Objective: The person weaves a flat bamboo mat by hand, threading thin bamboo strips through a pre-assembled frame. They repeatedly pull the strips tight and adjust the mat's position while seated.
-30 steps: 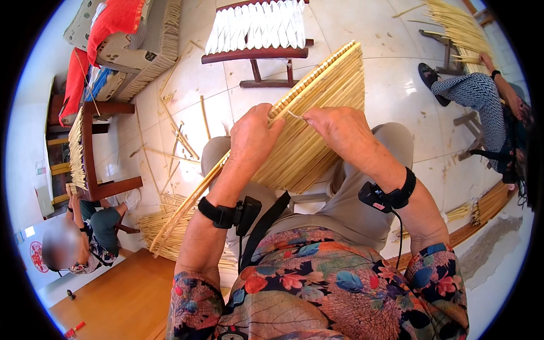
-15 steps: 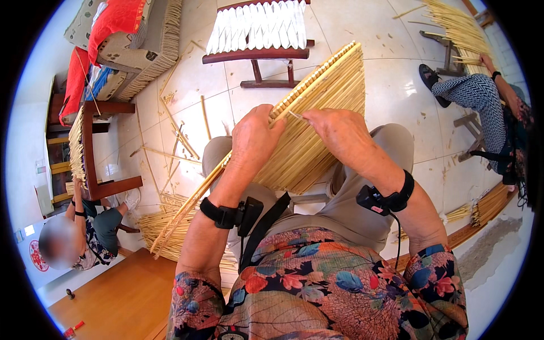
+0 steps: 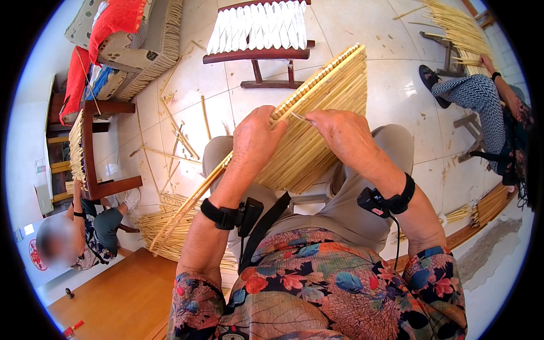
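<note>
A mat of straw-coloured stalks [image 3: 306, 156] leans slantwise over my knees, its upper edge bound in a row of stitches [image 3: 326, 77]. My left hand [image 3: 252, 136] is closed on that bound edge near its middle, thumb on the near side. Just to the right, my right hand [image 3: 344, 133] pinches a thin pale strand [image 3: 298, 117] that runs toward the edge beside my left thumb. The strand's far end cannot be made out. Past my left forearm, long loose stalk ends [image 3: 181, 218] stick out from the mat's lower left.
A folding stool with a white woven seat [image 3: 258, 28] stands ahead. Cut stalks [image 3: 181, 136] litter the tiled floor at left, near a stalk pile [image 3: 158, 226]. One person [image 3: 93, 232] sits at left, another [image 3: 481, 102] at right, both handling stalks. A wooden board [image 3: 119, 294] lies lower left.
The mat's upper end has shifted slightly right. My right hand has moved a little right and down, still pinching the strand, while my left hand keeps its grip.
</note>
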Action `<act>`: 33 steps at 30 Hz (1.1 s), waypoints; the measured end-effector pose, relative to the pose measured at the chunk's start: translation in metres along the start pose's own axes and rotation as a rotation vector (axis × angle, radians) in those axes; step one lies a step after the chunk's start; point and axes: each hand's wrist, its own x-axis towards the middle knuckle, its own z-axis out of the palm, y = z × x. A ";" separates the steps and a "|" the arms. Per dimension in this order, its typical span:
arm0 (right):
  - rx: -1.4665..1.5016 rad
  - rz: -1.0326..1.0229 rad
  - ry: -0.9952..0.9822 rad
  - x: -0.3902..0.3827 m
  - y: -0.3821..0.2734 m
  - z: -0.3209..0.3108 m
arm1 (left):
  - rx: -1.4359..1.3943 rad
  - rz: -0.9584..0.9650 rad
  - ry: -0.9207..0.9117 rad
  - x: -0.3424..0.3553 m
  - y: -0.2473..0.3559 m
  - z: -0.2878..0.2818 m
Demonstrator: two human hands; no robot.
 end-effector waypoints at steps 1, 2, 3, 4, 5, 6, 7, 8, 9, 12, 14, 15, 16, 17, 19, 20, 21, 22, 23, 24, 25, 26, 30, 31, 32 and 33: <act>0.006 -0.005 0.001 0.000 0.000 0.000 | 0.001 0.007 0.002 0.000 -0.001 0.000; 0.010 -0.009 0.002 -0.001 0.001 0.001 | 0.007 0.011 0.003 0.000 0.000 0.000; 0.010 -0.018 0.016 -0.002 0.002 0.001 | 0.013 0.015 0.003 0.001 0.000 0.000; 0.011 -0.028 0.029 -0.003 0.002 0.001 | 0.019 0.019 0.003 0.001 0.000 -0.001; 0.013 -0.037 0.043 -0.003 0.002 0.001 | 0.009 0.023 -0.001 0.000 0.002 -0.002; 0.013 -0.030 0.043 -0.003 0.003 0.002 | 0.000 0.028 -0.005 -0.001 0.003 -0.003; 0.014 -0.022 0.043 -0.002 0.004 0.002 | -0.010 0.032 -0.009 -0.002 0.004 -0.004; 0.014 -0.015 0.044 -0.002 0.004 0.003 | -0.010 0.030 -0.013 -0.002 0.004 -0.004; 0.032 -0.018 0.050 -0.003 0.005 0.004 | -0.010 0.027 -0.016 -0.003 0.004 -0.003; 0.062 -0.022 0.061 -0.004 0.007 0.005 | 0.002 0.017 -0.004 -0.002 0.005 -0.003; 0.052 -0.019 0.061 -0.005 0.004 0.003 | 0.003 0.014 -0.001 -0.002 0.005 -0.003; 0.057 -0.021 0.066 -0.006 0.005 0.003 | -0.002 0.014 -0.006 -0.002 0.005 -0.003; 0.063 -0.024 0.071 -0.007 0.006 0.003 | -0.007 0.014 -0.011 -0.003 0.004 -0.002; 0.067 -0.026 0.077 -0.008 0.006 0.003 | -0.008 0.018 -0.008 -0.003 0.004 -0.002; 0.082 -0.007 0.066 -0.011 0.004 0.001 | -0.010 0.026 -0.002 -0.004 0.004 0.000; 0.089 0.004 0.060 -0.012 0.003 0.000 | -0.012 0.023 -0.006 -0.004 0.005 0.000; 0.099 -0.004 0.083 -0.014 0.004 0.001 | -0.013 0.020 -0.010 -0.005 0.008 -0.001; 0.110 -0.012 0.106 -0.016 0.005 0.004 | -0.015 0.017 -0.014 -0.005 0.009 -0.002; 0.120 -0.018 0.130 -0.017 0.006 0.006 | -0.012 0.026 -0.010 -0.006 0.009 -0.002; 0.137 -0.017 0.139 -0.017 0.006 0.006 | -0.010 0.035 -0.005 -0.007 0.009 -0.001; 0.154 -0.016 0.148 -0.018 0.006 0.006 | -0.008 0.044 -0.001 -0.008 0.008 -0.001; 0.172 -0.016 0.156 -0.018 0.007 0.007 | -0.010 0.056 0.008 -0.008 0.008 -0.001; 0.145 -0.002 0.121 -0.020 0.009 0.011 | -0.012 0.040 0.001 -0.007 0.010 -0.002; 0.151 -0.002 0.124 -0.021 0.009 0.012 | -0.011 0.020 -0.012 -0.007 0.011 -0.003; 0.159 -0.001 0.128 -0.021 0.009 0.012 | -0.017 0.038 0.000 -0.007 0.011 -0.002; 0.162 0.000 0.131 -0.021 0.008 0.012 | -0.023 0.056 0.011 -0.008 0.011 -0.002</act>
